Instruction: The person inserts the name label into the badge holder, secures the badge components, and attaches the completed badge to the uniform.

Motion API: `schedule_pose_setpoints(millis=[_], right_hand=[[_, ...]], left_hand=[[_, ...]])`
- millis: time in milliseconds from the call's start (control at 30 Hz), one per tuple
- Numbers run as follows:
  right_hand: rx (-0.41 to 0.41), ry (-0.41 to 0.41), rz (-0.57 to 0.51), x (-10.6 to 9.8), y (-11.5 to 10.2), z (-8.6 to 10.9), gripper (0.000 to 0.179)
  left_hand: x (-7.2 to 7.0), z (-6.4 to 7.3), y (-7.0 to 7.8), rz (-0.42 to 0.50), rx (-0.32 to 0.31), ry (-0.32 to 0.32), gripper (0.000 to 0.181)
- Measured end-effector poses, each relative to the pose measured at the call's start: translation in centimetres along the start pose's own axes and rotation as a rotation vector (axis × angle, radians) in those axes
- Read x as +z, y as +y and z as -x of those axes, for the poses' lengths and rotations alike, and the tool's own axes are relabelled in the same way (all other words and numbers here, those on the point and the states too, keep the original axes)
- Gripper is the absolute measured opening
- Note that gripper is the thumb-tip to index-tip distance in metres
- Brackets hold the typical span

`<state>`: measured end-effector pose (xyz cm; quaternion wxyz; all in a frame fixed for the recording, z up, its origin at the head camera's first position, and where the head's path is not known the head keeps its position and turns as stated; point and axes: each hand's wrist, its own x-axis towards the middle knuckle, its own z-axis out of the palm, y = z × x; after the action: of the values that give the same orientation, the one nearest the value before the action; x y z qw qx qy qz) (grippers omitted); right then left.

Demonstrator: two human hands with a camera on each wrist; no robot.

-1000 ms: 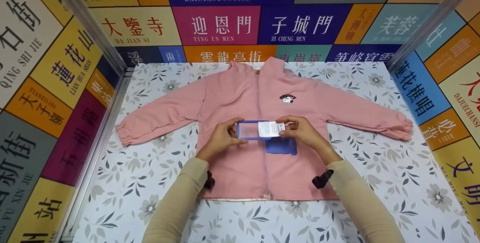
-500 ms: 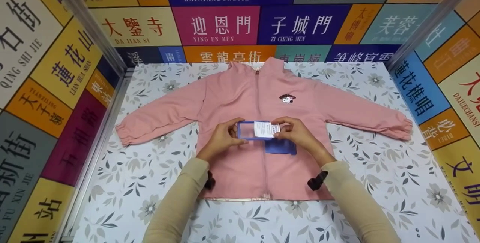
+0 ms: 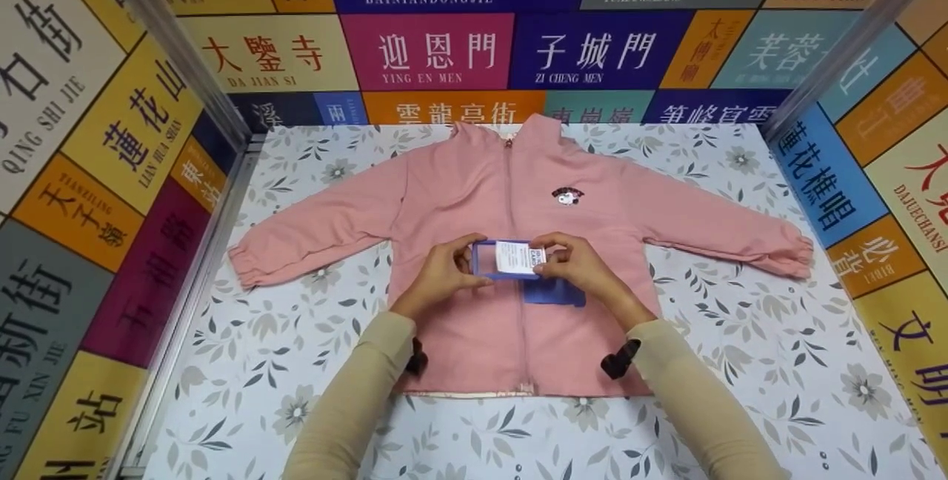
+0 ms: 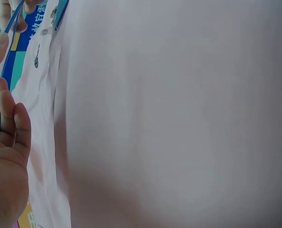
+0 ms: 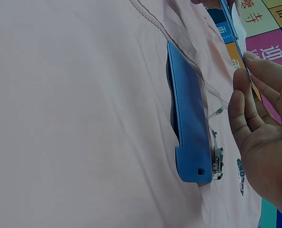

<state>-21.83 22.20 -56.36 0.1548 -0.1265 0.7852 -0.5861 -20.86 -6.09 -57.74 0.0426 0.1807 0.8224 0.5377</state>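
Note:
Above the jacket, my left hand point(image 3: 437, 272) grips the left end of a blue-edged, clear-windowed card holder point(image 3: 484, 259) between thumb and fingers. A white printed card point(image 3: 515, 257) covers the holder's right part, its right end pinched by my right hand point(image 3: 581, 269). Seen edge-on in the right wrist view, the card lies along the holder. Below them, a separate blue plastic cover point(image 5: 193, 114) rests on the pink zip jacket point(image 3: 459, 339), a metal clip point(image 5: 218, 159) beside its lower end. Neither hand touches that cover.
The jacket lies front up with both sleeves spread, on a table covered in leaf-patterned white cloth point(image 3: 244, 406). Colourful sign-printed panels point(image 3: 426, 50) stand behind and at both sides. A small embroidered patch point(image 3: 568, 196) sits on the jacket's chest.
My right hand has moved left, carrying the card further along the holder so that less of it sticks out on the right. My left hand and the blue cover have hardly moved.

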Motion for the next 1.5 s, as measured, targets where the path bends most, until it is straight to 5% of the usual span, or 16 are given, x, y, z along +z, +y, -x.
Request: schedule_pose_setpoints(millis=[333,700,1500], right_hand=[[0.012,0.0,-0.071,0.6,-0.1,-0.3,0.045],[0.009,-0.016,-0.041,1.2,-3.2,0.8,0.044],[-0.052,0.015,-0.024,2.2,-3.1,0.6,0.041]], left_hand=[[0.3,0.1,0.0,0.03,-0.004,0.006,0.068],[0.4,-0.1,0.2,0.022,0.027,0.016,0.071],[0.8,-0.3,0.3,0.023,0.027,0.008,0.069]])
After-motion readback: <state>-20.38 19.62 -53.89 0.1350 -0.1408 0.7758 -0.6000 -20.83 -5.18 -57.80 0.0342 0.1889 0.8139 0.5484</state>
